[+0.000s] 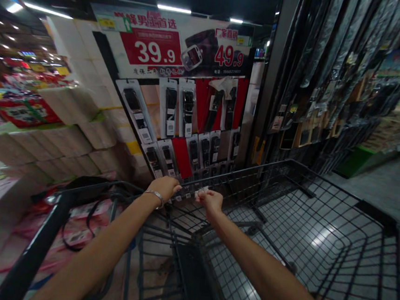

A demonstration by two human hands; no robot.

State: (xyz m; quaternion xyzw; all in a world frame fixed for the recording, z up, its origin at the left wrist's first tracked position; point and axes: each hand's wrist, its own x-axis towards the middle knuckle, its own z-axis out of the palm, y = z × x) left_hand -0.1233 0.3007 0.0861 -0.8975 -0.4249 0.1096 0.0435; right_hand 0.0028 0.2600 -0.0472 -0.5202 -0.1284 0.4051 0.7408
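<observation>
Both my arms reach forward over a black wire shopping cart [349,200] toward a rack of packaged belts [188,107]. My left hand [163,188], with a silver bracelet [156,196] at the wrist, is at the cart's far rim with its fingers curled closed. What it grips, if anything, is hidden. A little to the right, my right hand [212,202] pinches a small whitish piece [201,192], too blurred to name. Just behind both hands hang the lower belt packs, partly covered by the hands and the cart's rim.
A price sign [149,47] tops the belt rack. Wrapped paper packs [57,142] are stacked at the left, above pinkish packages [74,223]. Long belts in plastic [320,53] hang at the right. The cart handle [37,243] runs along the lower left.
</observation>
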